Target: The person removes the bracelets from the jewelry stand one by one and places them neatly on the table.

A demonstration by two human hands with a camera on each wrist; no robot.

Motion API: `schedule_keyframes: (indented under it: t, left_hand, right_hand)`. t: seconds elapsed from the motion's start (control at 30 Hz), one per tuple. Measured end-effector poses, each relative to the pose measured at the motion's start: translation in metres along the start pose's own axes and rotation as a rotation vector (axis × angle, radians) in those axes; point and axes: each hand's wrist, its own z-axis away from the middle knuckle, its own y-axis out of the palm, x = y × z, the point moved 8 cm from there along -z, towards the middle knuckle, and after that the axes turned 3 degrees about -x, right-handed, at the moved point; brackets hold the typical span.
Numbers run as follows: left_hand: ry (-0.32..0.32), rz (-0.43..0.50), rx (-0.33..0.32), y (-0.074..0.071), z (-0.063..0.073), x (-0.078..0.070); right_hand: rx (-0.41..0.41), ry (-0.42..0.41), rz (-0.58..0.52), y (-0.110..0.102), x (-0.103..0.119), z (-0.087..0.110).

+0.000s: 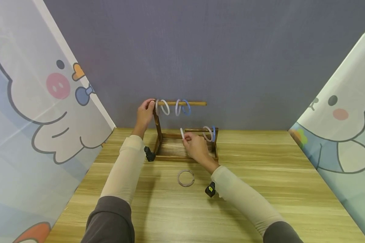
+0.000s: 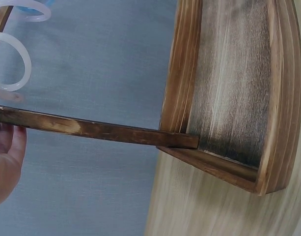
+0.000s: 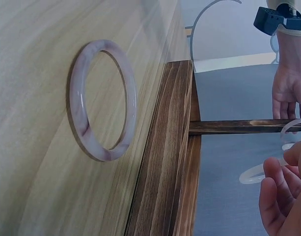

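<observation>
My left hand point(image 1: 144, 113) grips the top of the left post point(image 1: 157, 125) of a wooden rack, thumb in front. Between the fingertips of my right hand point(image 1: 197, 146) is a white bangle point(image 1: 182, 133), seen nearly edge-on in the head view, in front of the rack. Along the upper bar point(image 1: 198, 103) hang several bangles: a pinkish one point(image 1: 156, 108) by the post, a white one, a lavender one point(image 1: 176, 108) and a blue one point(image 1: 189, 107). A pale pink bangle and a blue bangle point(image 1: 214, 134) hang at the right end of the lower bar point(image 1: 194, 130).
A marbled pinkish bangle point(image 3: 77, 98) lies flat on the wood-grain table point(image 1: 261, 162), in front of the rack's tray base point(image 2: 283, 98). Behind the rack stands a grey backdrop point(image 1: 246, 67). Printed cartoon panels point(image 1: 24, 101) flank the table on both sides.
</observation>
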Motion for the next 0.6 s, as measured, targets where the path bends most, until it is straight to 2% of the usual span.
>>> schedule_keyframes:
  t: [0.6]
  left_hand:
    - [-0.006,-0.006,0.004,0.0003,-0.0002,0.0011]
  right_hand:
    - [-0.005,-0.066,0.002,0.0015,-0.0010,0.0097]
